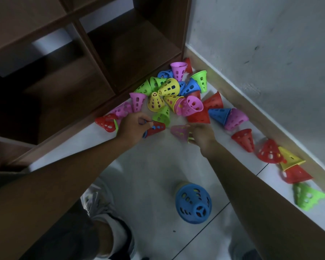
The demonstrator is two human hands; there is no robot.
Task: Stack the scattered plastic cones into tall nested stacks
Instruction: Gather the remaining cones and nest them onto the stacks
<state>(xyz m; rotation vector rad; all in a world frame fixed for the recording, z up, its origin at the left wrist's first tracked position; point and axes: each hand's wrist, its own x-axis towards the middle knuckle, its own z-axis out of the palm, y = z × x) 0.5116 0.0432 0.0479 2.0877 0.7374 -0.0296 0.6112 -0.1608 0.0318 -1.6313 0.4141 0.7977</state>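
Blue cone stack (193, 202): upright on floor, nearest. Left hand (134, 126): gripping red cone (156, 128). Right hand (203, 136): closed on blurred pink cone (179, 131). Scattered cones (169, 92): heaped by shelf unit (83, 53). Advice: align rims squarely before nesting.

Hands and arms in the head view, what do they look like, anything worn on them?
Both arms are bare to the frame edge: no sleeves, gloves, watch or rings visible on the left hand or right hand. Lower down, grey trousers and pale shoes show.
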